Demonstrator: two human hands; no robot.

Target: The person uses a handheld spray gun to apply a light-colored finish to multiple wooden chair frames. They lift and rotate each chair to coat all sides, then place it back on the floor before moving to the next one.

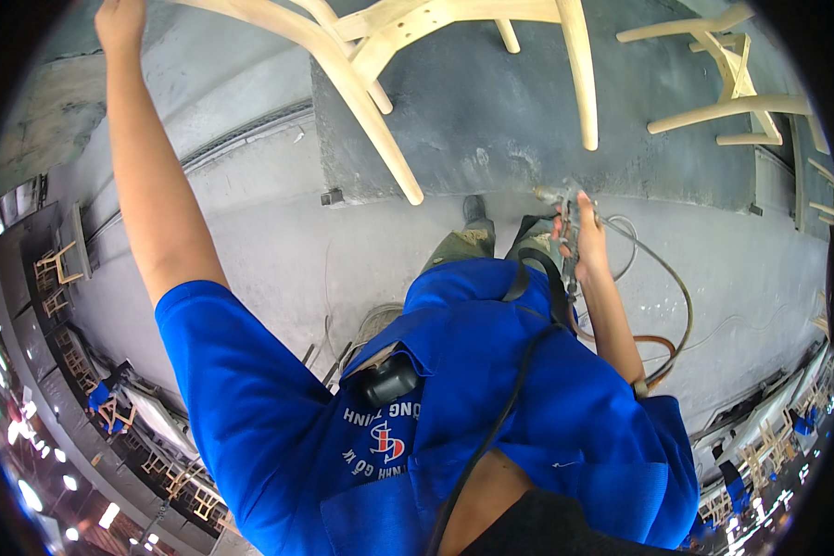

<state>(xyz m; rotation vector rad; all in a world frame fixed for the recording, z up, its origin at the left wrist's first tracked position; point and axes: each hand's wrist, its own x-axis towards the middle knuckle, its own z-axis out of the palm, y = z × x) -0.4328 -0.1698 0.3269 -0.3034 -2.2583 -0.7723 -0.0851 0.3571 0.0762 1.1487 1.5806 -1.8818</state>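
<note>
In my right hand [588, 236] is a metal spray gun [568, 222], my fingers wrapped round its grip. Its nozzle points up and to the left, and hoses trail from it. My left arm reaches far out to the upper left. The left hand [120, 26] is cut off by the picture's top edge, so its fingers do not show. Nearby, a pale bare-wood chair frame [361, 93] spans the top of the view, its legs spread toward me. Whether the left hand touches it I cannot tell. The spray gun is apart from the frame.
A dark grey panel [473, 139] lies beyond my feet. Another wooden chair frame [737, 83] is at the upper right. A hose [684, 306] loops beside my right forearm. A bucket-like container [377, 320] stands by my left side. Several chairs and co-workers appear along both rims.
</note>
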